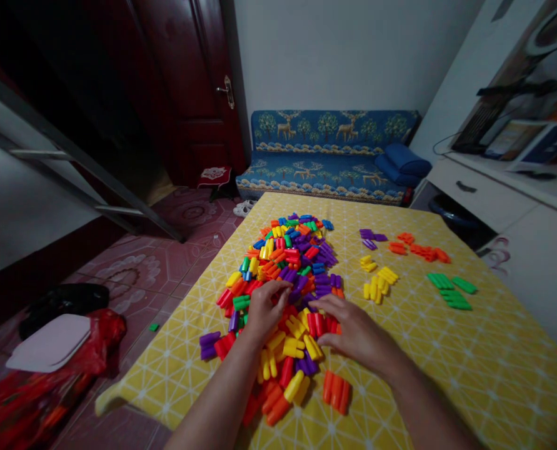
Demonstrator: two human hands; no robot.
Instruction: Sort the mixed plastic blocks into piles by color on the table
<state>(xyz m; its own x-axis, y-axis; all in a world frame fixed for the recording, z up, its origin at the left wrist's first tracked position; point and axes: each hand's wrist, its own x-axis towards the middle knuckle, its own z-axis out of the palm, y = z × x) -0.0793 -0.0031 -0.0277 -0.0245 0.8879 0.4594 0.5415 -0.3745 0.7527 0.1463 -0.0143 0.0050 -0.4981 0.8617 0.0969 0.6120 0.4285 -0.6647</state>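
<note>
From here I see a blue sofa patterned with deer and trees (306,165) against the pale wall, rolled blue cushions (402,164) at one end, a dark red wooden door (198,94) beside it, a small red-topped stool (215,177), a grey metal ladder (79,153), and a white drawer cabinet (484,187) across the room

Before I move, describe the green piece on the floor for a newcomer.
From the yellow tablecloth, look past its left edge to the tiled floor. Between that edge and the red plastic bag lies a small green piece. It is the only green thing down there; other green pieces are on the tablecloth.
</note>
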